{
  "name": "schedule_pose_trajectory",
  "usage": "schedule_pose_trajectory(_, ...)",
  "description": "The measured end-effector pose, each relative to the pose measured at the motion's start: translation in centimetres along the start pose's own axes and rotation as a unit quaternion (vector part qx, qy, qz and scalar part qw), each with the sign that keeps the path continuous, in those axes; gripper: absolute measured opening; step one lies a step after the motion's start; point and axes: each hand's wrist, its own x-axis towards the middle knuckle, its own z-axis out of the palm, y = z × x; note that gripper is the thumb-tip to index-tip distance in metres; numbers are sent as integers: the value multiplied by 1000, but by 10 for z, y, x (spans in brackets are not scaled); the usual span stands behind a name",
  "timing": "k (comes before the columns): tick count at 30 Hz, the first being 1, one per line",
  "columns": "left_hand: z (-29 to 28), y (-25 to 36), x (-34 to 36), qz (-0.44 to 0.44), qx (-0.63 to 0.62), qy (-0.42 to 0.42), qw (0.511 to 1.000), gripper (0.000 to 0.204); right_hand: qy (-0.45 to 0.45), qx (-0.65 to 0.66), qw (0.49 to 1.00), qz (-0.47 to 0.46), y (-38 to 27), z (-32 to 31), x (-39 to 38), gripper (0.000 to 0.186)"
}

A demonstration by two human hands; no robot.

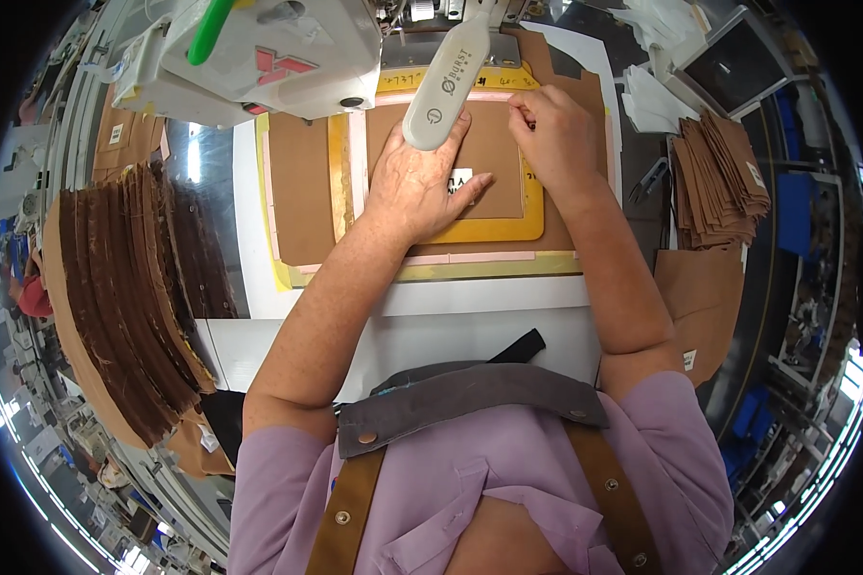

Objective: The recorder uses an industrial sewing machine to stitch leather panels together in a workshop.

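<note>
My left hand (414,182) lies flat and open, pressing on a brown fabric panel (489,177) beside a small white label (461,180). Part of its fingertips is hidden beneath a pale grey oblong device (441,91). At the panel's upper right, my right hand (556,129) has thumb and forefinger pinched together; whatever is between them is too small to make out. A yellow frame (494,230) surrounds the panel on top of a larger brown cloth (302,192). Pink strips (489,257) run along the edges of this layered template.
A white machine head (268,62) with a green lever overhangs the upper left. Stacked dark brown pieces (125,287) stand at left. On the right are snips (649,180), a pile of brown pieces (724,182) and a screen (734,67). White board (412,302) lies beneath the template.
</note>
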Motion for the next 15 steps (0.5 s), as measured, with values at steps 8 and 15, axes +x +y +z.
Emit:
schedule_pose_trajectory(8,-3,2,1,-1,3,0,1000,70,-33,-67,994,-74,-11,-14,-10,15)
schedule_pose_trajectory(15,-5,2,-1,-9,8,-15,1000,69,-89,-108,983,-122,-25,-16,-10,28)
